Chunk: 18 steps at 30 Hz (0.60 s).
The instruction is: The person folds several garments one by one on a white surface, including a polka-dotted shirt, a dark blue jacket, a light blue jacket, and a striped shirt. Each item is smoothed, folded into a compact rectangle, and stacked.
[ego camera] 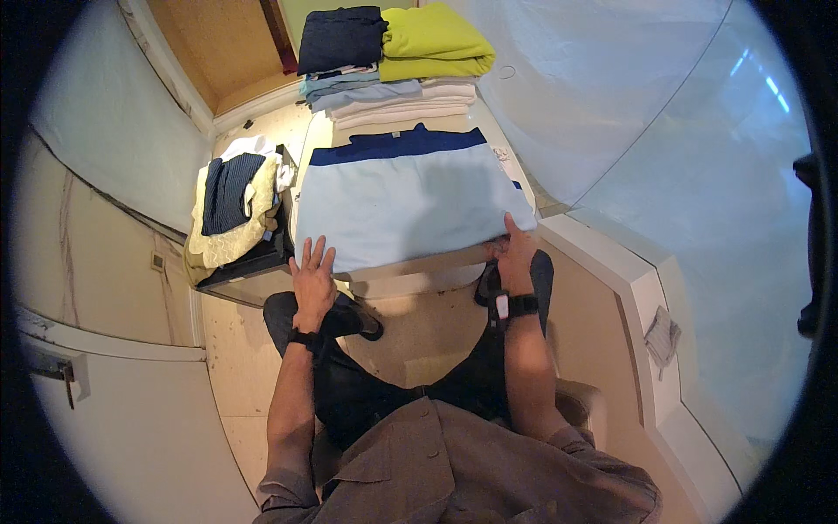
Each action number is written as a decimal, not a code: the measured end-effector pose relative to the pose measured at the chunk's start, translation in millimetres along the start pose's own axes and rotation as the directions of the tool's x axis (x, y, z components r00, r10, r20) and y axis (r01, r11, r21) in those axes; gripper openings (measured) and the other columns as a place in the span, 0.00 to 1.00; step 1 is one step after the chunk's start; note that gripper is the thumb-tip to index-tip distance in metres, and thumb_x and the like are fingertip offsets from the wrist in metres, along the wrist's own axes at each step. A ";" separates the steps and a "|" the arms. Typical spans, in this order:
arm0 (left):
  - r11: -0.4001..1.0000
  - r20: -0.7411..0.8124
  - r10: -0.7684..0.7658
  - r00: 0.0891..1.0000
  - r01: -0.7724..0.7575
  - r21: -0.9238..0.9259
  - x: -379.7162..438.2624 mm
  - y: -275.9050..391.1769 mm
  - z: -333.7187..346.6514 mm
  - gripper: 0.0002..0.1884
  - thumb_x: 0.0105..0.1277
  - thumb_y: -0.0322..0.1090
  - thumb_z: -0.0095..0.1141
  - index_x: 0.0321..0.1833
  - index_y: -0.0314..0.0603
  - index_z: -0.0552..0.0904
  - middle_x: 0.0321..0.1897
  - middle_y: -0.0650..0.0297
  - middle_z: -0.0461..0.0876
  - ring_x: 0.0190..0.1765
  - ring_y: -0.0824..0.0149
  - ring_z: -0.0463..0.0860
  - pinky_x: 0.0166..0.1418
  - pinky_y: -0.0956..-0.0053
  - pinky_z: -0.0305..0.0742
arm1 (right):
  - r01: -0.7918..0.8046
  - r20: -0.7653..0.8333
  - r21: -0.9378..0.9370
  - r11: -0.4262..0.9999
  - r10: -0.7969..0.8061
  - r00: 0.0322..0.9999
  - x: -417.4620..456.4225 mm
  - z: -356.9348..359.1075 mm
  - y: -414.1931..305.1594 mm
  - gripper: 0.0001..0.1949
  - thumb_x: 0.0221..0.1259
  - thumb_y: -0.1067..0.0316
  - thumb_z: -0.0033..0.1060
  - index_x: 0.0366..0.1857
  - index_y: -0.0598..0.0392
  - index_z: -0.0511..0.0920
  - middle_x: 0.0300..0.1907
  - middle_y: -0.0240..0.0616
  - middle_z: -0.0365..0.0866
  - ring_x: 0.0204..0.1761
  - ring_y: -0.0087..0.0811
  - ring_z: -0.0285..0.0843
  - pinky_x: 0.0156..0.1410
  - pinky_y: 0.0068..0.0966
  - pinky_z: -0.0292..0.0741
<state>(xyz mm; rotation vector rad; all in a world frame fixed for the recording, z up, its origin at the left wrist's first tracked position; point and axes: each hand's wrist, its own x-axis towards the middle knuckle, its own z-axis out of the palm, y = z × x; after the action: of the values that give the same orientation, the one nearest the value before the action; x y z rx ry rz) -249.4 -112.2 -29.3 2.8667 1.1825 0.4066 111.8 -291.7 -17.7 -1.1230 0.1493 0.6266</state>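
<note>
A light blue garment (406, 203) with a dark navy band along its far edge lies flat, folded into a wide panel, on a white surface before me. My left hand (314, 283) rests at its near left corner, fingers spread and pointing away from me. At the near right corner, my right hand (515, 255) has its thumb on top of the cloth and its other fingers curled by the edge, partly hidden. The shadow of my head and arm falls across the middle of the fabric.
Folded clothes (399, 98) are stacked at the far end, topped by a dark garment (342, 40) and a yellow-green one (435, 42). Left stands a black-edged box (245, 265) heaped with clothes (232, 203). A grey cloth (663, 336) lies on the white ledge (638, 288) at right.
</note>
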 end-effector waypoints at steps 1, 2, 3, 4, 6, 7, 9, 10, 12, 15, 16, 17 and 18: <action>0.999 0.049 -0.032 0.998 0.030 0.033 0.7 4.8 -4.4 0.30 0.59 0.26 0.61 0.68 0.48 0.80 0.79 0.56 0.66 0.83 0.45 0.58 0.76 0.26 0.53 | 0.000 0.004 0.047 0.999 -0.001 1.000 2.2 3.0 -2.6 0.15 0.66 0.62 0.73 0.50 0.55 0.78 0.37 0.37 0.83 0.30 0.34 0.82 0.31 0.39 0.82; 0.996 0.096 -0.065 0.993 0.059 0.068 0.5 11.1 -8.4 0.29 0.60 0.30 0.62 0.68 0.48 0.80 0.79 0.55 0.66 0.82 0.45 0.58 0.76 0.26 0.53 | -0.035 -0.009 0.036 0.999 0.035 0.999 4.5 6.4 -4.7 0.15 0.66 0.63 0.72 0.49 0.56 0.78 0.37 0.37 0.83 0.31 0.34 0.82 0.31 0.38 0.82; 0.991 0.138 -0.097 0.986 0.084 0.103 5.1 23.4 -20.6 0.28 0.61 0.33 0.64 0.68 0.48 0.80 0.79 0.55 0.66 0.82 0.44 0.58 0.76 0.26 0.53 | -0.065 -0.021 0.027 0.998 0.065 0.998 8.8 8.9 -8.2 0.15 0.66 0.63 0.72 0.49 0.56 0.78 0.38 0.37 0.84 0.31 0.34 0.82 0.31 0.37 0.81; 0.997 0.148 -0.078 0.986 0.074 0.033 11.2 35.7 -31.8 0.28 0.62 0.37 0.65 0.68 0.48 0.80 0.79 0.55 0.66 0.82 0.44 0.57 0.76 0.26 0.53 | -0.096 -0.033 0.016 0.995 0.096 0.995 13.7 10.9 -10.6 0.14 0.66 0.64 0.72 0.49 0.57 0.78 0.39 0.38 0.84 0.31 0.35 0.82 0.31 0.37 0.81; 0.992 0.160 -0.046 0.986 0.064 -0.108 28.3 61.4 -50.8 0.28 0.64 0.45 0.67 0.68 0.49 0.81 0.78 0.54 0.66 0.82 0.44 0.57 0.76 0.26 0.53 | -0.077 -0.031 0.075 0.994 0.080 0.996 31.7 15.4 -7.3 0.14 0.66 0.64 0.72 0.49 0.57 0.79 0.39 0.38 0.84 0.31 0.34 0.82 0.31 0.34 0.81; 0.988 0.105 0.015 0.994 0.001 -0.152 40.3 70.4 -41.9 0.28 0.65 0.48 0.66 0.67 0.50 0.81 0.79 0.54 0.65 0.82 0.44 0.57 0.75 0.26 0.53 | -0.082 -0.004 0.102 0.991 0.083 0.997 44.1 13.5 -4.1 0.15 0.66 0.62 0.72 0.50 0.56 0.78 0.38 0.37 0.84 0.31 0.34 0.81 0.31 0.33 0.80; 0.973 0.051 0.111 0.993 -0.098 -0.209 72.9 93.8 -20.3 0.26 0.69 0.50 0.62 0.68 0.51 0.80 0.79 0.55 0.64 0.82 0.45 0.58 0.75 0.26 0.54 | -0.107 0.064 0.164 0.981 0.098 0.993 69.8 -0.2 2.2 0.18 0.65 0.59 0.73 0.52 0.52 0.77 0.37 0.36 0.82 0.31 0.33 0.80 0.32 0.32 0.76; 0.966 0.055 0.145 0.988 -0.129 -0.222 87.9 104.6 -11.8 0.24 0.71 0.49 0.59 0.68 0.52 0.80 0.80 0.55 0.64 0.82 0.46 0.58 0.75 0.27 0.54 | -0.136 0.112 0.194 0.972 0.116 0.987 76.1 -3.6 6.1 0.19 0.64 0.57 0.74 0.54 0.49 0.76 0.37 0.35 0.81 0.31 0.33 0.79 0.32 0.31 0.74; 0.968 0.086 0.156 0.984 -0.135 -0.211 107.2 106.7 14.3 0.23 0.74 0.50 0.55 0.69 0.53 0.79 0.81 0.56 0.63 0.82 0.45 0.57 0.75 0.26 0.54 | -0.056 -0.035 0.015 0.998 0.056 0.998 62.8 17.7 9.3 0.20 0.65 0.58 0.73 0.56 0.51 0.76 0.42 0.37 0.83 0.37 0.35 0.81 0.37 0.33 0.77; 0.968 0.031 0.207 0.978 -0.200 -0.150 117.1 124.7 52.4 0.22 0.77 0.49 0.50 0.70 0.55 0.79 0.81 0.57 0.62 0.82 0.44 0.57 0.75 0.24 0.52 | 0.202 -0.159 -0.216 0.955 -0.239 0.958 71.4 23.4 12.0 0.25 0.73 0.59 0.65 0.67 0.61 0.71 0.58 0.41 0.82 0.55 0.42 0.82 0.57 0.39 0.81; 0.973 0.006 0.205 0.979 -0.204 -0.106 112.1 121.4 59.0 0.22 0.78 0.49 0.49 0.70 0.56 0.79 0.81 0.58 0.62 0.82 0.44 0.57 0.75 0.24 0.51 | 0.201 -0.091 -0.139 0.970 -0.215 0.972 59.3 28.1 9.0 0.26 0.75 0.59 0.62 0.69 0.62 0.70 0.61 0.42 0.81 0.58 0.43 0.80 0.61 0.40 0.80; 0.973 0.007 0.198 0.980 -0.196 -0.120 111.2 122.0 59.1 0.22 0.78 0.49 0.49 0.70 0.57 0.79 0.81 0.58 0.62 0.82 0.44 0.57 0.74 0.23 0.50 | 0.199 -0.031 -0.056 0.978 -0.201 0.979 52.3 30.3 6.7 0.27 0.77 0.58 0.60 0.70 0.63 0.68 0.64 0.42 0.79 0.61 0.44 0.79 0.66 0.41 0.79; 0.971 0.004 0.197 0.980 -0.194 -0.140 111.3 126.6 57.0 0.22 0.77 0.49 0.49 0.69 0.58 0.79 0.81 0.58 0.62 0.82 0.43 0.57 0.74 0.22 0.50 | 0.147 0.027 0.060 0.987 -0.149 0.988 54.7 28.3 7.6 0.26 0.78 0.57 0.58 0.71 0.63 0.68 0.65 0.43 0.79 0.62 0.44 0.79 0.67 0.41 0.78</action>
<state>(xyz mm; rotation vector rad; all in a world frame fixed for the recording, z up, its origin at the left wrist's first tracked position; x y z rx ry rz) -72.3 -120.3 -44.3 2.8667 0.8345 0.4468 147.1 -243.3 -33.9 -1.0575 0.0559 0.5041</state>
